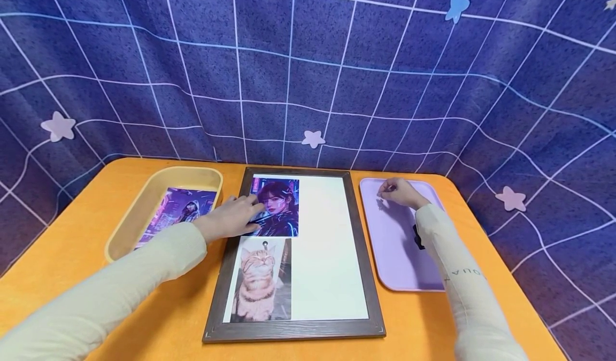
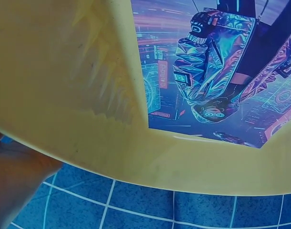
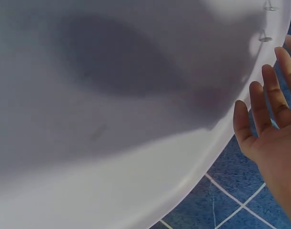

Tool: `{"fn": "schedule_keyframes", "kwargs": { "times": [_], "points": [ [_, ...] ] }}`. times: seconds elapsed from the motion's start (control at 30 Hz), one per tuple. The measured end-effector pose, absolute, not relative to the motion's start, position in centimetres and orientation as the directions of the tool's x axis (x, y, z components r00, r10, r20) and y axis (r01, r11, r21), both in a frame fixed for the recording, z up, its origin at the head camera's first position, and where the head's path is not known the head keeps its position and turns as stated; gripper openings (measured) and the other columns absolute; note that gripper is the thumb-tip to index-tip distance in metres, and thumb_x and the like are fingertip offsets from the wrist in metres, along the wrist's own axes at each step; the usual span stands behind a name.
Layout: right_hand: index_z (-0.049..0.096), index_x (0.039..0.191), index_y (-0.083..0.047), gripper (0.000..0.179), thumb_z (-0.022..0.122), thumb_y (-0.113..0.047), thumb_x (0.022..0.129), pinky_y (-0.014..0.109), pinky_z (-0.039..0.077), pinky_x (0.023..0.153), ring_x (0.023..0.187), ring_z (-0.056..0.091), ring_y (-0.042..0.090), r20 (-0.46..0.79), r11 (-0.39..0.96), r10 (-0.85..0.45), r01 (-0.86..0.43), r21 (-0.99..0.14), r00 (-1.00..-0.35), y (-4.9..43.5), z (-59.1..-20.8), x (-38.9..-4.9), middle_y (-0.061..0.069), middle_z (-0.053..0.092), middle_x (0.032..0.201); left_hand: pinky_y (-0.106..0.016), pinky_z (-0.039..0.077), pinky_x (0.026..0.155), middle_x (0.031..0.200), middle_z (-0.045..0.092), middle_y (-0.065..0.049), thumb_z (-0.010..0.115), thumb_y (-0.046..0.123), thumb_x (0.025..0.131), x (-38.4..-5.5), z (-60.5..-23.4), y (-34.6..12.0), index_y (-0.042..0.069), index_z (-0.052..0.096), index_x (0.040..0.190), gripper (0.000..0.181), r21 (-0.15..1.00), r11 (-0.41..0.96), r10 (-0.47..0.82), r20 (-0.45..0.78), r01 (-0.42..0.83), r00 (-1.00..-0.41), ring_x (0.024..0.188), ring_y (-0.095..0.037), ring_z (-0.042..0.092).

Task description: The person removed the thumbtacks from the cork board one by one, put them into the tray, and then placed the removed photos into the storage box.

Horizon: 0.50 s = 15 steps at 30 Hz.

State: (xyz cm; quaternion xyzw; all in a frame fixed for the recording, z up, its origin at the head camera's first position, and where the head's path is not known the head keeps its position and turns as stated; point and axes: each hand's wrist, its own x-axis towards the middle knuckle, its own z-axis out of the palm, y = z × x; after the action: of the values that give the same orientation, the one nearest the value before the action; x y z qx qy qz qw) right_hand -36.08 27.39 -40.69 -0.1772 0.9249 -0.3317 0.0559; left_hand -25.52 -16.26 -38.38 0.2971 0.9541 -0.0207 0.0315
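In the head view my left hand [image 1: 233, 217] rests on a purple neon portrait print [image 1: 281, 211], its fingers spread over the left edge. The print lies at the upper left of a dark-framed white board [image 1: 332, 254]. Directly below it is a cat picture [image 1: 260, 286] with a small pin [image 1: 265, 243] at its top. My right hand [image 1: 401, 192] hovers over the lilac tray [image 1: 390, 275], fingertips close above tiny clear pins [image 1: 381, 205]. In the right wrist view, several relaxed fingers [image 3: 259, 107] show beside clear pins [image 3: 265, 37] on the tray; nothing shows between them.
A yellow tray [image 1: 117, 238] stands left of the board, holding another neon-city print [image 1: 180, 211]. Some small black thing [image 1: 417, 238] lies in the lilac tray, partly behind my right sleeve. Behind the orange table [image 1: 289, 353] hangs a blue gridded curtain [image 1: 269, 72].
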Motion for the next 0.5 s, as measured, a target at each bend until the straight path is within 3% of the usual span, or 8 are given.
{"fn": "schedule_keyframes", "kwargs": {
  "times": [0.27, 0.5],
  "points": [
    [0.06, 0.092, 0.011, 0.017, 0.06, -0.003, 0.082, 0.016, 0.038, 0.06, 0.073, 0.051, 0.015, 0.071, 0.66, -0.39, -0.332, -0.674, -0.918, 26.8, -39.6, -36.4, 0.024, 0.061, 0.088, -0.061, 0.036, 0.094, 0.131, 0.047, -0.023, 0.062, 0.035, 0.086, -25.7, -38.6, -16.3, 0.009, 0.05, 0.128, 0.051, -0.031, 0.826, 0.559, -0.082, 0.563, -0.825, 0.114, -0.038, 0.051],
    [0.064, 0.09, 0.005, 0.016, 0.064, -0.007, 0.08, 0.018, 0.042, 0.065, 0.075, 0.055, 0.021, 0.121, 0.689, -0.399, -0.384, -0.615, -0.909, 25.3, -38.7, -36.7, 0.017, 0.064, 0.086, -0.06, 0.035, 0.095, 0.132, 0.046, -0.023, 0.062, 0.034, 0.086, -25.6, -38.4, -16.2, 0.008, 0.049, 0.129, 0.052, -0.013, 0.835, 0.547, -0.095, 0.551, -0.832, 0.116, -0.038, 0.049]
  ]
}}
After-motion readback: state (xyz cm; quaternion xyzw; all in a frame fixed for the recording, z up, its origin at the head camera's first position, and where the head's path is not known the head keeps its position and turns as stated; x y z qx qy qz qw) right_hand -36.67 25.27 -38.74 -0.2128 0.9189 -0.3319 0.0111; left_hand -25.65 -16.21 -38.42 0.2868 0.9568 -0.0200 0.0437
